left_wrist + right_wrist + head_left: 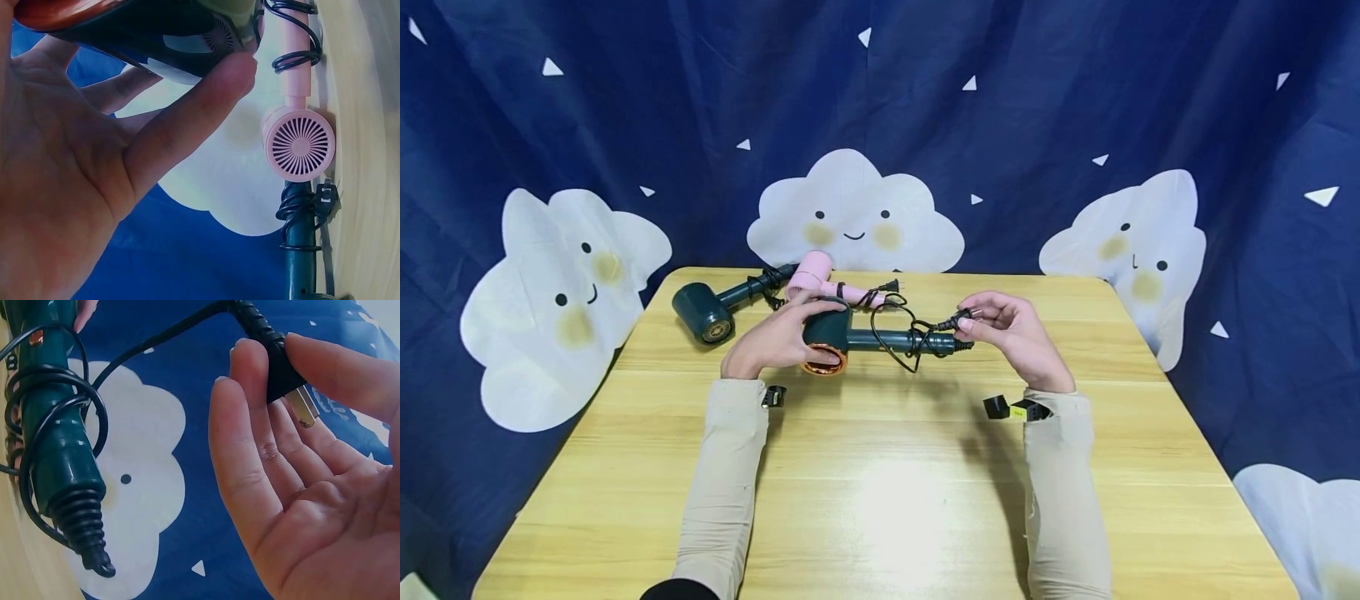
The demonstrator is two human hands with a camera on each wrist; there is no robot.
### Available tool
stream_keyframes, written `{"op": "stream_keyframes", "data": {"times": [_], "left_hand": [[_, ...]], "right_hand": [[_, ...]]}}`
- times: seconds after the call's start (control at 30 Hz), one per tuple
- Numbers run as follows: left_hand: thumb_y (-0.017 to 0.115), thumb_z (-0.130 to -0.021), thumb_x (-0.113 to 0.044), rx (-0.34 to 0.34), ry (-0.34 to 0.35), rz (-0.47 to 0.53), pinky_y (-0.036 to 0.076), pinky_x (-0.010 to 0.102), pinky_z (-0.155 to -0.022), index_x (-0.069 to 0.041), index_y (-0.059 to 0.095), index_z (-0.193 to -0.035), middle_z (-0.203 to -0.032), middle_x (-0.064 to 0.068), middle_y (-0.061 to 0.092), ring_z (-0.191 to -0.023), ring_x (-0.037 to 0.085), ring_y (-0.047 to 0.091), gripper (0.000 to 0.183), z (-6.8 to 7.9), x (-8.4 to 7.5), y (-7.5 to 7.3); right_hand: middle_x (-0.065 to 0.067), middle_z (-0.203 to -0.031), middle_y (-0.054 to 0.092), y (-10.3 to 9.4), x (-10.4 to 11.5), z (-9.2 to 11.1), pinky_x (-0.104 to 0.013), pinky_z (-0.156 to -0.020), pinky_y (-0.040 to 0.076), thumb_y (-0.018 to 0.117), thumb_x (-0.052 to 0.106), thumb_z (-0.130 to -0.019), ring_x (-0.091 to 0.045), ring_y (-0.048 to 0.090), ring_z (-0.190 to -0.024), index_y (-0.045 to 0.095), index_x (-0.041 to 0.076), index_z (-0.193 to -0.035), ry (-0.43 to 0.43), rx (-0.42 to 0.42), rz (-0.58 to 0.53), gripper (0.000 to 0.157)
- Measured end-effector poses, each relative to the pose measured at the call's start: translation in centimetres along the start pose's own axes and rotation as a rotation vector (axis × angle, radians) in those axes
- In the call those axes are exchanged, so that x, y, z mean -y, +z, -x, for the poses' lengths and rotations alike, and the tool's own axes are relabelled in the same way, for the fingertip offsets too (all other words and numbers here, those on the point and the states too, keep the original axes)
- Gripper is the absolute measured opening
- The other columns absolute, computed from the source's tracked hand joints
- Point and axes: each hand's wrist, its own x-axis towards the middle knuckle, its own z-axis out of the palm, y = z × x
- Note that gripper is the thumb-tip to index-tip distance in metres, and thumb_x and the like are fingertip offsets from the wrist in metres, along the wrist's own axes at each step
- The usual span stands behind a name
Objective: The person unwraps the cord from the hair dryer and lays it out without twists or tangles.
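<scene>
Left hand [778,333] grips dark-green hair dryer [862,339] between thumb and fingers, far-side contact unclear; right hand [1011,329] pinches plug [282,374], prongs [301,407] palmward.

Dryer [868,339]: glossy dark green, copper ring at barrel end turned to the person. Sits on the near side of pink dryer [811,275], handle roughly level, pointing right. Left hand [778,335] grips barrel. Cord [164,335]: black, loosely looped round handle, slack run to plug. Plug [282,374]: black, flat metal prongs bare, right of pink dryer, pinched by right hand [1011,329].
</scene>
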Motion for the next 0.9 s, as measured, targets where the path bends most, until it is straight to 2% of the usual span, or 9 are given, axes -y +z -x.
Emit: {"op": "stream_keyframes", "data": {"times": [0.2, 0.43, 0.7, 0.9], "left_hand": [[0.091, -0.065, -0.044, 0.002, -0.004, 0.007, 0.046, 0.052, -0.101, -0.031, 0.052, -0.140, -0.154, 0.005, 0.032, -0.124, 0.033, 0.051, 0.085, 0.0, 0.2, 0.0], [0.091, -0.064, -0.047, -0.006, -0.009, 0.009, 0.047, 0.051, -0.100, -0.034, 0.053, -0.139, -0.154, 0.005, 0.031, -0.123, 0.032, 0.052, 0.085, 0.0, 0.3, 0.0], [0.090, -0.063, -0.050, -0.008, -0.012, 0.002, 0.045, 0.052, -0.102, -0.035, 0.052, -0.139, -0.154, 0.003, 0.031, -0.127, 0.032, 0.048, 0.086, 0.3, 0.3, -0.2], [0.091, -0.062, -0.049, -0.039, -0.031, -0.004, 0.044, 0.052, -0.103, -0.038, 0.052, -0.139, -0.155, 0.003, 0.031, -0.128, 0.032, 0.048, 0.087, 0.5, 0.2, -0.7]], "right_hand": [[0.001, -0.091, 0.075, 0.2, 0.3, 0.2, -0.031, -0.083, 0.059, 0.067, 0.000, -0.091, -0.017, 0.074, -0.081, 0.065, 0.006, -0.109, -0.048, 0.029, -0.094, 0.020], [-0.001, -0.095, 0.074, 0.7, 1.0, 0.6, -0.034, -0.084, 0.059, 0.063, -0.006, -0.091, -0.016, 0.073, -0.083, 0.065, 0.005, -0.108, -0.079, 0.110, -0.162, 0.021], [-0.003, -0.099, 0.075, 1.1, 0.9, 1.0, -0.037, -0.085, 0.059, 0.061, -0.008, -0.091, -0.017, 0.073, -0.088, 0.065, 0.004, -0.109, -0.070, 0.287, -0.114, 0.022], [-0.001, -0.098, 0.076, 0.9, 0.5, 0.7, -0.034, -0.085, 0.058, 0.064, -0.005, -0.090, -0.018, 0.073, -0.087, 0.065, 0.003, -0.109, -0.035, 0.371, -0.024, 0.021]]}}
